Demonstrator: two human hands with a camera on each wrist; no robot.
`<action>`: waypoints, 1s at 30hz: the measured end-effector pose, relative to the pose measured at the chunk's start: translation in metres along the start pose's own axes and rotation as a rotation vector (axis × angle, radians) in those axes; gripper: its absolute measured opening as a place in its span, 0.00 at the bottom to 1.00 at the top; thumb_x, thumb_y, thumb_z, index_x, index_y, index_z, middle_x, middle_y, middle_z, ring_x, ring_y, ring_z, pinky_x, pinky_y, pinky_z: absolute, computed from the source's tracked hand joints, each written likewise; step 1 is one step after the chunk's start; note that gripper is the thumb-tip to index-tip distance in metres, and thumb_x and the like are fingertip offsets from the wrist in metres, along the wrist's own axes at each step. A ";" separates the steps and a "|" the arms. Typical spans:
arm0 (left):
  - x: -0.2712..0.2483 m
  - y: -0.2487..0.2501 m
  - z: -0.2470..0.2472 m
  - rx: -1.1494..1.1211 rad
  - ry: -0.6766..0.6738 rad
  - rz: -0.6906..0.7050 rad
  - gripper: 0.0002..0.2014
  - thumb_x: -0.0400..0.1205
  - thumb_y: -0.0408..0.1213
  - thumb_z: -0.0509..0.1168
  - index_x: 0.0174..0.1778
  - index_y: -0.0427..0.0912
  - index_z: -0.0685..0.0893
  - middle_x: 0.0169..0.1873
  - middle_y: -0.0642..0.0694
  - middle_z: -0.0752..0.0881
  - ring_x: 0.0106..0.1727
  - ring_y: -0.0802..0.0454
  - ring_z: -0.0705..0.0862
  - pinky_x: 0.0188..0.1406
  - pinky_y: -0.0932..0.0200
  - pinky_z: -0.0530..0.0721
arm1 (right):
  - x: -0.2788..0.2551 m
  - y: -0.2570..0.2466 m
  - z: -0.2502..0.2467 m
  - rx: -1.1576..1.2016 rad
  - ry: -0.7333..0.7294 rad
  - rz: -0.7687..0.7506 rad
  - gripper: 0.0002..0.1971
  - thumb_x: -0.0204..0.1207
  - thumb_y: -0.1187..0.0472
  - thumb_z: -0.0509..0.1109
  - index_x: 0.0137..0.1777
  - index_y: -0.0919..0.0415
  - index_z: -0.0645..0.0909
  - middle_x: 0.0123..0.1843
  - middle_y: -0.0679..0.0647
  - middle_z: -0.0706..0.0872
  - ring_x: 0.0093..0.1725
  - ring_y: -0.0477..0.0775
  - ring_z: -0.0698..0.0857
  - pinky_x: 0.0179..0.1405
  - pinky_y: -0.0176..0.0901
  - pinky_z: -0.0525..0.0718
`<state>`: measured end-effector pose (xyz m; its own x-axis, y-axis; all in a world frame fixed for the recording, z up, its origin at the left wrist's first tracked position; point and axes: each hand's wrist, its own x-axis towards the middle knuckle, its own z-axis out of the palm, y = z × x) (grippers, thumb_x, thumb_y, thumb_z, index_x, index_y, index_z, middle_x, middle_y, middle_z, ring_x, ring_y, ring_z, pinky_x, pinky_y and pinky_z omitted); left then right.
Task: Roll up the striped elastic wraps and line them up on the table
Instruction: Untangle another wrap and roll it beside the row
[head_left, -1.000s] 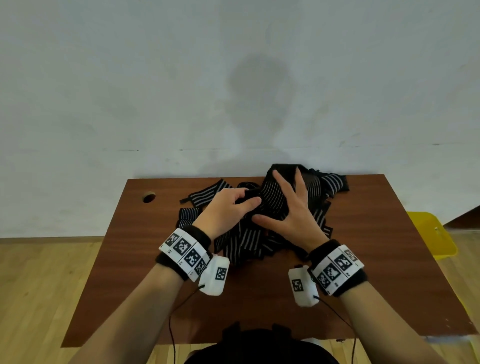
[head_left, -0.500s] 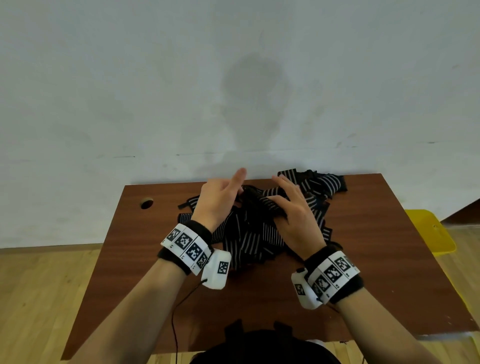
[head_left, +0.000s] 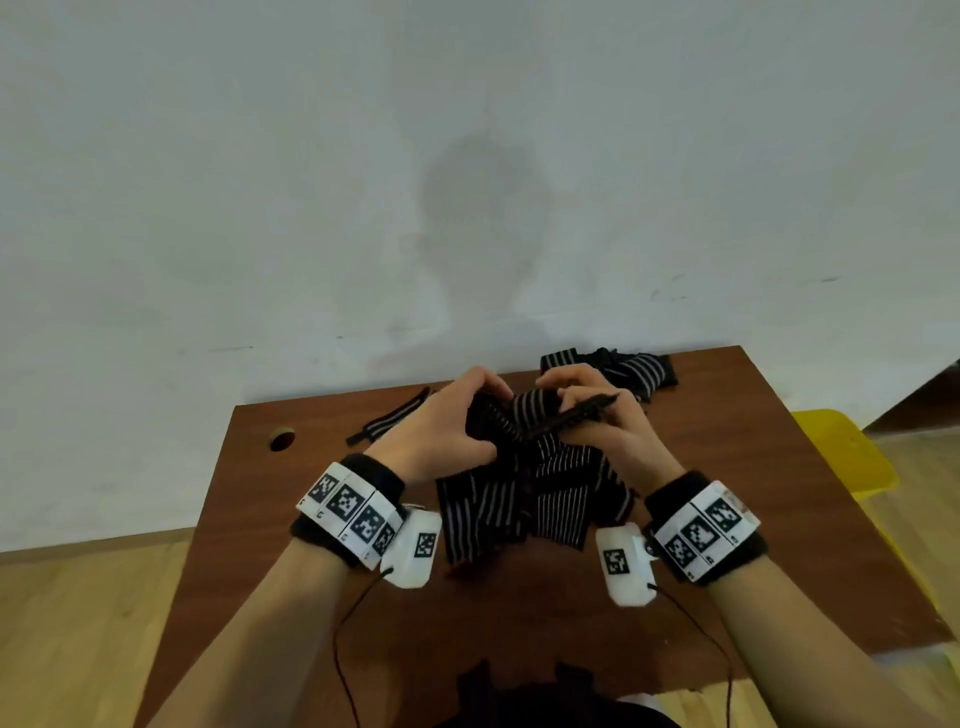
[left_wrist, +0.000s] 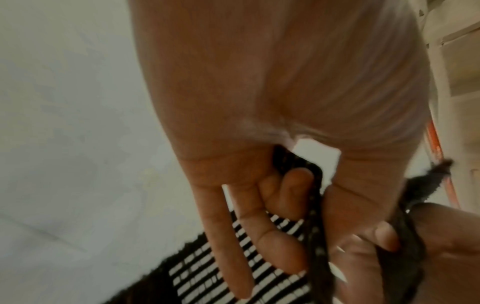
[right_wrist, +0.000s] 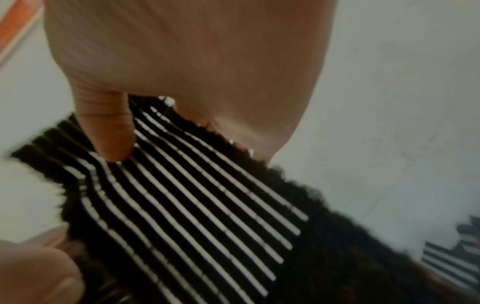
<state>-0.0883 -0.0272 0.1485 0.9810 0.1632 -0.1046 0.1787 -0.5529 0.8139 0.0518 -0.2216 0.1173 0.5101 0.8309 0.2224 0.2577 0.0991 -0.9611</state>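
- my left hand (head_left: 441, 426) pinches one end of a striped wrap (head_left: 530, 415), thumb against curled fingers (left_wrist: 283, 205).
- my right hand (head_left: 608, 421) grips the same wrap from the right, thumb (right_wrist: 109, 131) pressed onto the stripes.
- i hold the wrap up above the table (head_left: 779, 467), mid-table; its tails hang in a bunch (head_left: 530, 504) toward the near side.
- more wraps (head_left: 628, 369) lie at the far edge, right of my hands.
- one strip (head_left: 389, 423) lies flat at far left, near a round hole (head_left: 282, 439).
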 end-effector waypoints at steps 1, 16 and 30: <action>0.000 0.004 0.000 -0.022 -0.063 0.030 0.27 0.76 0.27 0.72 0.66 0.54 0.74 0.56 0.51 0.84 0.46 0.61 0.87 0.40 0.61 0.84 | 0.003 -0.003 -0.002 -0.060 -0.083 -0.004 0.07 0.66 0.70 0.74 0.33 0.63 0.79 0.72 0.46 0.84 0.79 0.47 0.76 0.81 0.51 0.68; -0.015 -0.013 -0.002 -0.169 0.028 0.050 0.36 0.76 0.29 0.75 0.77 0.52 0.66 0.49 0.42 0.89 0.42 0.59 0.89 0.43 0.61 0.85 | 0.010 0.008 0.031 -0.058 -0.197 0.087 0.09 0.67 0.64 0.78 0.35 0.48 0.86 0.68 0.44 0.86 0.74 0.53 0.80 0.80 0.58 0.71; -0.023 -0.032 0.040 -0.670 0.767 -0.107 0.06 0.86 0.34 0.70 0.54 0.44 0.92 0.48 0.47 0.95 0.53 0.52 0.93 0.53 0.58 0.90 | 0.000 0.009 0.061 0.013 0.140 0.228 0.08 0.87 0.61 0.69 0.51 0.58 0.91 0.48 0.54 0.94 0.53 0.53 0.93 0.57 0.44 0.89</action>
<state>-0.1134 -0.0459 0.1018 0.6078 0.7941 0.0068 -0.0469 0.0274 0.9985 0.0042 -0.1868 0.0983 0.6628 0.7485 0.0195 0.1129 -0.0742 -0.9908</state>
